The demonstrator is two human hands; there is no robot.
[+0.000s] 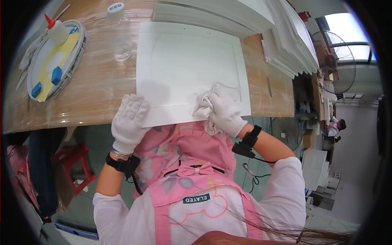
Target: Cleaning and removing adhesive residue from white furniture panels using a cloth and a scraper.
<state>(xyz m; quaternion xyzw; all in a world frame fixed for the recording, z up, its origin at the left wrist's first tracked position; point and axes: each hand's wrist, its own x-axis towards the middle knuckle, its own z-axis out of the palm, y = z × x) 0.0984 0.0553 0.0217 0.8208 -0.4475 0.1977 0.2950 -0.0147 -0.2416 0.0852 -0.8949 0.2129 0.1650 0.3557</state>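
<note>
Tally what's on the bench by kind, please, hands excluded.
White board being wiped: 1
White cloth: 1
Clear plastic bottle: 1
Glue bottle with red tip: 1
Round tray: 1
Blue blocks in tray: 2
Total: 7

A single head-worn fisheye view looks steeply down, close over the left hand (130, 122) and right hand (223, 110), facing the table edge (94, 106) just beyond them.

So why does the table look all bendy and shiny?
In the head view, the fisheye lens bends the table edge toward a dark round rim; its clear wrap glares with light. The right hand with the cloth and left hand cast soft shadows on the white board.
</note>
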